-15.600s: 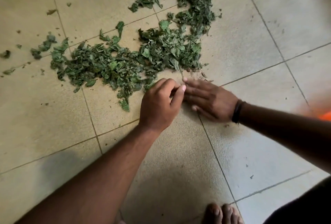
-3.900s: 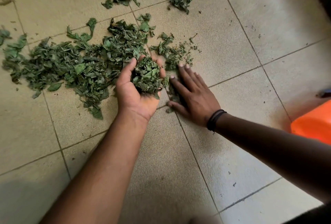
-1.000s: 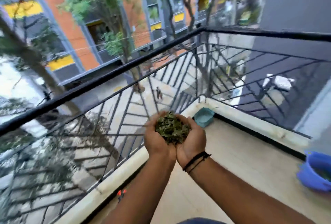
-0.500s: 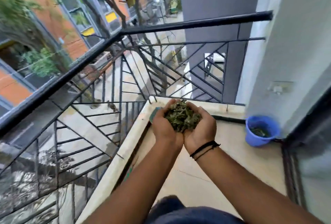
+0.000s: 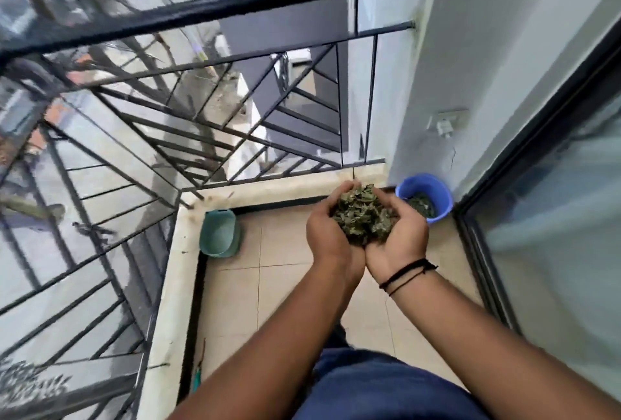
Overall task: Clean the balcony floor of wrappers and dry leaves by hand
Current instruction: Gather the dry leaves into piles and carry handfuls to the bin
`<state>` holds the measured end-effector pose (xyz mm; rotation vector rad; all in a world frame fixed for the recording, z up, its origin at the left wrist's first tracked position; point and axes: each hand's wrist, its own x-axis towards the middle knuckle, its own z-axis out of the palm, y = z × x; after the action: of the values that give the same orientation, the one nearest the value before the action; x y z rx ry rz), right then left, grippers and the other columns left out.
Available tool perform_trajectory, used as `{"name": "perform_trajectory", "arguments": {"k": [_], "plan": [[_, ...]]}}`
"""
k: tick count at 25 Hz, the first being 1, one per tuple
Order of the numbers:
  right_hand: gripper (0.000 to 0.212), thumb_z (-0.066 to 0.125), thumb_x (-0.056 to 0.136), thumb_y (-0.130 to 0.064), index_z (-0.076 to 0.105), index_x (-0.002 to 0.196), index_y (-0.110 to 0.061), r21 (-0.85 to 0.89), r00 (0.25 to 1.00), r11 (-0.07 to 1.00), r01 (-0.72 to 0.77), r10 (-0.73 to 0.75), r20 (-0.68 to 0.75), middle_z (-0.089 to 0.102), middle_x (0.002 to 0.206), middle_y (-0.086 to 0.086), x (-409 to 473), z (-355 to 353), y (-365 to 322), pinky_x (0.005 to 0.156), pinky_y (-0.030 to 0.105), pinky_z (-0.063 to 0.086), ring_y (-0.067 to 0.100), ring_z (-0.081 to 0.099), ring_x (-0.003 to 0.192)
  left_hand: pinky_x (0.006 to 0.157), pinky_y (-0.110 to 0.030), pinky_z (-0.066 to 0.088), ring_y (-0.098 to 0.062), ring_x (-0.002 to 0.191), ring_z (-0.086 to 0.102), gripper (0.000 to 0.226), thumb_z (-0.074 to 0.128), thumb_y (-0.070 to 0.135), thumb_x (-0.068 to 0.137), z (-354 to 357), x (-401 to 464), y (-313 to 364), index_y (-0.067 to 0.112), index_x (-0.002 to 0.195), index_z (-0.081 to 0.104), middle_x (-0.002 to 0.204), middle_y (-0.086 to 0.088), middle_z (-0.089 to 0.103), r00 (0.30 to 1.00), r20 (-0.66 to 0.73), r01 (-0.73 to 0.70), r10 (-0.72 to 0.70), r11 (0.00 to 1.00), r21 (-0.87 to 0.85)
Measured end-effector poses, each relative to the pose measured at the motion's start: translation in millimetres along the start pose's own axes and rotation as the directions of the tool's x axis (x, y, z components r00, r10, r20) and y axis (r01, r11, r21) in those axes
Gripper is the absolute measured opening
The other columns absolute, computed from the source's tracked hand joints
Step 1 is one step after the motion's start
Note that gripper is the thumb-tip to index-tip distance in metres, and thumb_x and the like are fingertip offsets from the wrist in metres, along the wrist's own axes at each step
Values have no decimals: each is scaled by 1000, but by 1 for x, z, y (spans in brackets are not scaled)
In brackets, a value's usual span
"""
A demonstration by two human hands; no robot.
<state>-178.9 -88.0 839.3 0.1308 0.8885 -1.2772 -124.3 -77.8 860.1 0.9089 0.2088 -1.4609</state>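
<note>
While cupped, left hand (image 5: 331,238) w/ right hand (image 5: 401,234), crumpled leaves (image 5: 364,218)

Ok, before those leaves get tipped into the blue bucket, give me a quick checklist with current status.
1. Leaves cupped in both hands, left hand and right hand pressed together: ok.
2. Blue bucket upright, mouth open: ok.
3. Room left in the bucket, leaves only at its bottom: ok.
4. Hands over the bucket: not ok, short of it.
5. Leaves slipping through below: cannot tell.
</note>
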Motion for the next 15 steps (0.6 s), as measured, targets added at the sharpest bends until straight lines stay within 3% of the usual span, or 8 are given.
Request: {"name": "perform_trajectory", "arguments": {"k": [3, 7, 11, 15], "plan": [[17, 57, 76, -16, 73, 72, -9, 51, 994, 997, 64, -59, -92, 71, 81, 11, 37, 18, 4, 84, 37, 54, 26, 68, 78, 104, -44, 48, -30, 88, 65, 27, 43, 13, 91, 5, 61, 8, 6, 84, 69, 94, -13, 69, 993, 0, 119, -119, 992, 53], [32, 42, 98, -17, 68, 84, -6, 173, 958, 970, 169, -120, -261, 72, 78, 12, 100, 17, -16, 79, 37, 55, 26, 69, 74, 84, -37, 54, -28, 75, 66, 23, 42, 13, 91, 30, 131, -7, 9, 77, 61, 85, -11, 66, 964, 16, 260, -265, 956, 137], [28, 45, 98, -18, 69, 89, -7, 299, 911, 920, 255, -124, -394, 72, 83, 13, 155, -11, -41, 82, 37, 56, 27, 69, 76, 99, -41, 48, -26, 76, 61, 20, 46, 16, 89, 49, 179, -47, 13, 70, 54, 75, -7, 60, 932, -52, 358, -358, 891, 281], [33, 41, 103, -24, 69, 97, -7, 463, 879, 829, 315, -70, -472, 73, 89, 14, 234, -68, -54, 84, 38, 55, 27, 70, 82, 118, -45, 35, -30, 101, 53, 12, 52, 19, 84, 50, 258, -107, 14, 74, 56, 93, -9, 55, 892, -113, 438, -438, 777, 452]]}}
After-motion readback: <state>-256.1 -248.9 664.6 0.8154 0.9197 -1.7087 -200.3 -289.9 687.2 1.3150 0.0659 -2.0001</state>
